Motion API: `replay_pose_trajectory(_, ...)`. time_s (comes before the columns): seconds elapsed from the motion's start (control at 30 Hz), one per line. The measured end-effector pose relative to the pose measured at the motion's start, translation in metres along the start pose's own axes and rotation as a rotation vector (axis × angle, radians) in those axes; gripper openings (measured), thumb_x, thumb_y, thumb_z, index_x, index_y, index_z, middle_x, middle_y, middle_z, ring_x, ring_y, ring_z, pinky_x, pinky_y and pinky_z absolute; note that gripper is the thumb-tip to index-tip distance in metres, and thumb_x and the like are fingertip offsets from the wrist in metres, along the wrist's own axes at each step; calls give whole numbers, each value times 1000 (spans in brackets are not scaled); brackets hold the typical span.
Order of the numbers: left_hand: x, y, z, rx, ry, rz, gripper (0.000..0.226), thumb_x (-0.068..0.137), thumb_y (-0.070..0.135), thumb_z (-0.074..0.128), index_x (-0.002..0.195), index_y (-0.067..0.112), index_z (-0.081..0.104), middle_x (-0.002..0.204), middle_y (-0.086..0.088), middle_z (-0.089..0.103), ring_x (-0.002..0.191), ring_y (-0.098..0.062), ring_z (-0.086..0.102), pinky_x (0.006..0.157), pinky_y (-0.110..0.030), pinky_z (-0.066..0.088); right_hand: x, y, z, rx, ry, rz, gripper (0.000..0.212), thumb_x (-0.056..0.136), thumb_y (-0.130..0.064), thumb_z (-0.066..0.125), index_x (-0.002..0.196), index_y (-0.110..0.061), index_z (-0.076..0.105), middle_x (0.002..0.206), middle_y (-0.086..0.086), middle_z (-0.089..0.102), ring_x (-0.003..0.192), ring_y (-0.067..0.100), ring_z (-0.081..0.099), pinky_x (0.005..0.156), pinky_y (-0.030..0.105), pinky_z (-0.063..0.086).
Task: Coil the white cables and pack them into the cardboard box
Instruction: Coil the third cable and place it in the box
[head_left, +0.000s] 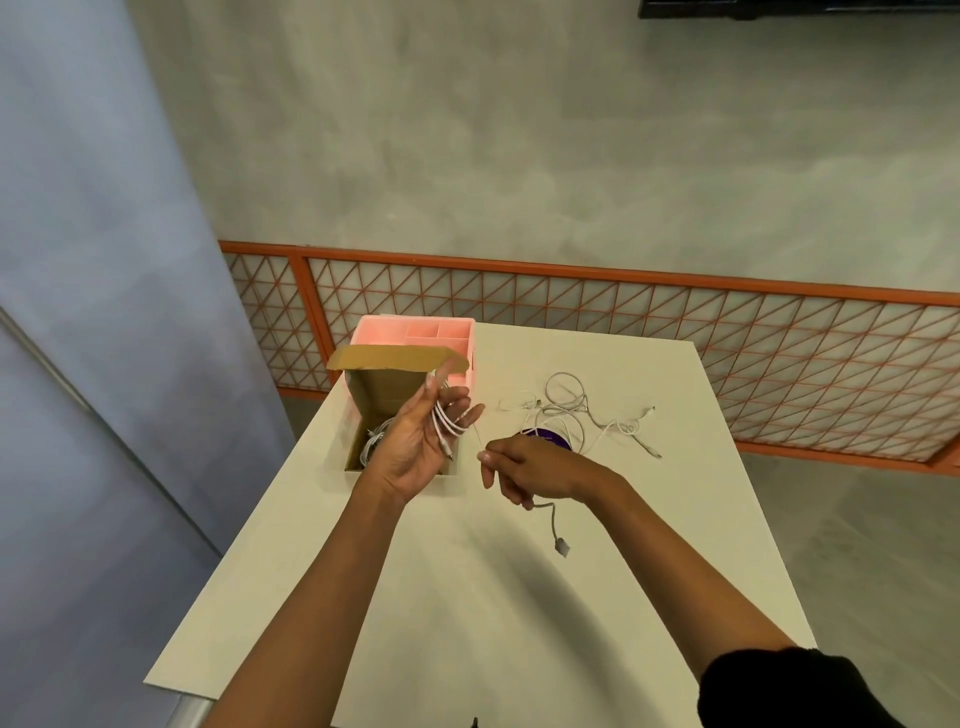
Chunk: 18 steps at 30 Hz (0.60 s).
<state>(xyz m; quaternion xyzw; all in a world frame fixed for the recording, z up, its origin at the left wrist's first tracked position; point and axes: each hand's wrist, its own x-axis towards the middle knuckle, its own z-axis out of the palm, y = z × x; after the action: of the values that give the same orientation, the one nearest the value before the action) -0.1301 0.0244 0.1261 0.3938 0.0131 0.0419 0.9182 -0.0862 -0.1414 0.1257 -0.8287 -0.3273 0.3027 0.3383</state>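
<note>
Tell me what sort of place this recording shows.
Probably an office or studio workroom: a bare grey wall, an orange-framed lattice panel along its foot, and a plain white table holding a cardboard box.

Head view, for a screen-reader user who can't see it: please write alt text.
A person's left hand holds loops of a white cable near an open box, while the right hand pinches its trailing strand. One coil lies in the box; more cables lie tangled on the table.
</note>
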Motion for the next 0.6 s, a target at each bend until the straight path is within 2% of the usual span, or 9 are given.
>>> replay_pose_trajectory(0.1,3,0,1,96,1,-6,40,102,23,32,139,12,41,100,-6,73,95,-18,70,95,-46,49,-2,-10,3,-85,-36,18,40,102,-35,36,87,-8,61,56,2,58,43,10,49,57,20,44)
replay_pose_trajectory(0.2,3,-2,-1,387,1,-38,34,103,27,29,134,23,42,114,-3,70,110,-20,64,95,-43,49,-4,-18,0,-181,-30,17,43,99,-40,41,78,-10,64,54,0,57,47,9,50,57,19,43)
replay_pose_trajectory(0.33,-1,-7,1,683,14,-75,38,103,31,30,134,15,43,114,1,69,104,-16,67,102,-45,42,-5,-28,-13,-262,47,36,35,97,-33,51,74,-11,65,57,-6,53,55,14,56,56,20,44)
replay_pose_trajectory(0.37,-3,-7,5,748,29,-87,35,103,30,31,132,15,43,112,5,69,99,-10,68,103,-40,42,-5,-29,-16,-262,53,52,29,96,-27,53,77,-9,65,59,-9,53,54,14,56,52,17,44)
replay_pose_trajectory(0.43,-5,-8,10,870,48,-124,31,103,28,32,133,20,38,109,8,64,88,-2,67,92,-22,45,-5,-32,-23,-311,55,79,21,94,-20,56,83,-6,66,67,-5,61,55,14,56,49,14,43)
replay_pose_trajectory(0.5,-3,-11,7,987,-12,-177,35,103,28,31,134,13,38,111,3,65,82,-9,70,89,-19,46,-5,-33,-30,-406,71,93,20,92,-23,59,88,-6,69,80,7,71,68,18,63,61,24,49)
replay_pose_trajectory(0.53,-3,-12,3,1038,-55,-215,34,103,29,30,131,13,40,113,-1,68,83,-18,72,91,-23,46,-5,-34,-34,-449,88,101,22,90,-28,62,91,-8,71,86,7,72,77,20,65,68,29,50)
replay_pose_trajectory(0.6,-4,-12,-2,1094,-119,-305,33,103,35,29,127,17,43,107,-3,72,82,-34,70,88,-32,48,-7,-38,-43,-488,118,103,26,86,-37,65,91,-13,73,93,5,71,88,21,63,71,33,49)
